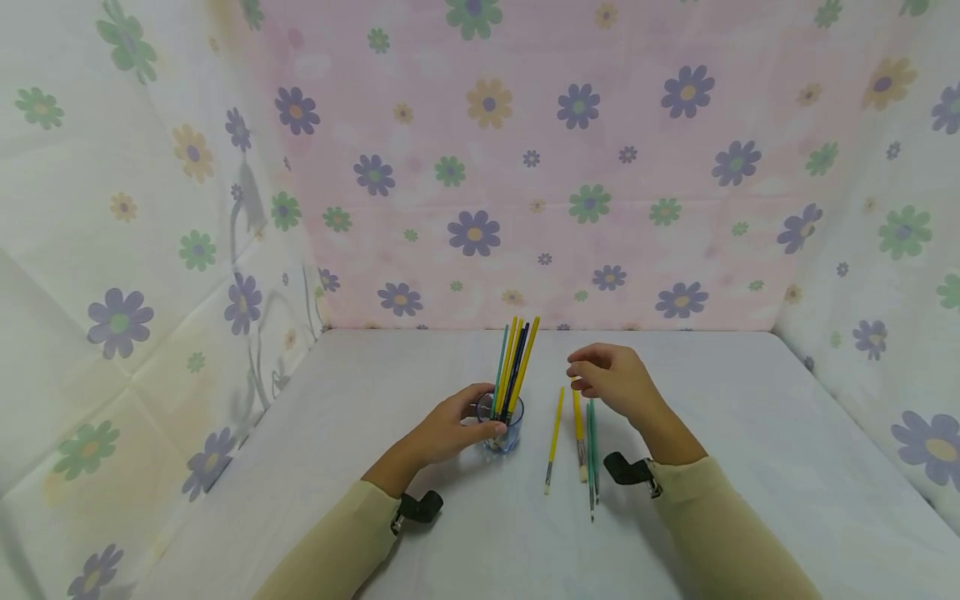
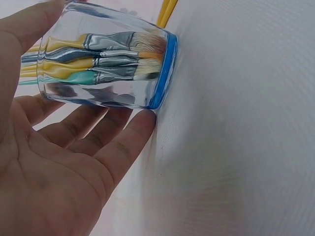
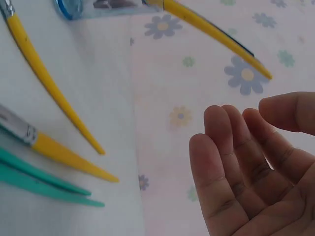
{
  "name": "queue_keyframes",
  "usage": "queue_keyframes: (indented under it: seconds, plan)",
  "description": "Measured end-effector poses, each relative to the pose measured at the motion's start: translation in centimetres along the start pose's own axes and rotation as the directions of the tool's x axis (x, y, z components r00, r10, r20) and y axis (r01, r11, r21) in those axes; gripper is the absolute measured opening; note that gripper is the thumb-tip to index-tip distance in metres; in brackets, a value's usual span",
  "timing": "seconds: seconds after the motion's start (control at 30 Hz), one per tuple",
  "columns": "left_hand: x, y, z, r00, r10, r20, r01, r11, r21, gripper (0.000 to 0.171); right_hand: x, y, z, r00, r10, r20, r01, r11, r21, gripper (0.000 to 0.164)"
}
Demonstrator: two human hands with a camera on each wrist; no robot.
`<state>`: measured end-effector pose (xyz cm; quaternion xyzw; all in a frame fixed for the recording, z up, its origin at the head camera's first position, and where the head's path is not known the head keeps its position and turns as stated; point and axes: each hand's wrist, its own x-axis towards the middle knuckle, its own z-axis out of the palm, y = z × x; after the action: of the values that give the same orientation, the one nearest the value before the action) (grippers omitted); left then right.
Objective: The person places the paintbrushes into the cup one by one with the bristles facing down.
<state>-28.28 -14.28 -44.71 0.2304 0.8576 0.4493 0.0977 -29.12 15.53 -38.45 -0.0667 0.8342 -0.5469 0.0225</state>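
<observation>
My left hand (image 1: 450, 429) holds a clear drinking glass (image 1: 512, 439) with a blue base, thumb on one side and fingers round the other. In the left wrist view the glass base meets the white table. Several paintbrushes (image 1: 516, 358) stand in it, bristles down, with yellow, dark blue and teal handles. To the right of the glass, my right hand (image 1: 618, 385) hovers over the handle ends of loose brushes, its fingers loosely bent around nothing. Those are a slim yellow paintbrush (image 1: 556, 433), a wider yellow paintbrush (image 1: 579, 427) and teal paintbrushes (image 1: 592, 442), bristles towards me.
A white cloth covers the table (image 1: 360, 375). Behind it hangs a pink flowered curtain (image 1: 510, 158), with pale flowered cloth (image 1: 67, 392) along both sides. Black camera mounts (image 1: 628, 468) sit at both wrists.
</observation>
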Motion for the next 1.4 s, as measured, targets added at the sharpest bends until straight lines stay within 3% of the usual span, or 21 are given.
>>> queue_keyframes:
  seconds: [0.3, 0.67, 0.87, 1.13, 1.4]
  plan:
    - [-0.1, -0.1, 0.0, 1.0, 0.009, 0.006, -0.009, 1.0, 0.003, 0.066, 0.6, 1.7, -2.0, 0.996, 0.092, -0.016, -0.092, 0.996, -0.02, 0.027]
    - [0.0, -0.1, -0.1, 1.0, 0.01, 0.009, -0.01, 1.0, -0.004, 0.066, 0.8, 3.3, -2.9, 0.983, 0.183, 0.016, -0.183, 0.983, 0.003, 0.033]
    - [0.0, 0.0, 0.0, 1.0, 0.007, 0.009, -0.007, 1.0, -0.018, 0.066, 1.2, 4.3, -3.0, 0.971, 0.236, 0.028, -0.234, 0.971, -0.045, 0.036]
    - [-0.3, 0.6, -0.1, 1.0, 0.001, 0.014, 0.0, 0.999, -0.036, 0.067, 1.8, 5.1, -2.0, 0.945, 0.325, 0.029, -0.315, 0.931, -0.183, 0.033]
    - [0.1, 0.1, 0.0, 1.0, -0.016, 0.011, 0.016, 0.999, -0.041, 0.066, 2.0, 5.7, -1.1, 0.931, 0.365, 0.027, -0.343, 0.896, -0.282, 0.035]
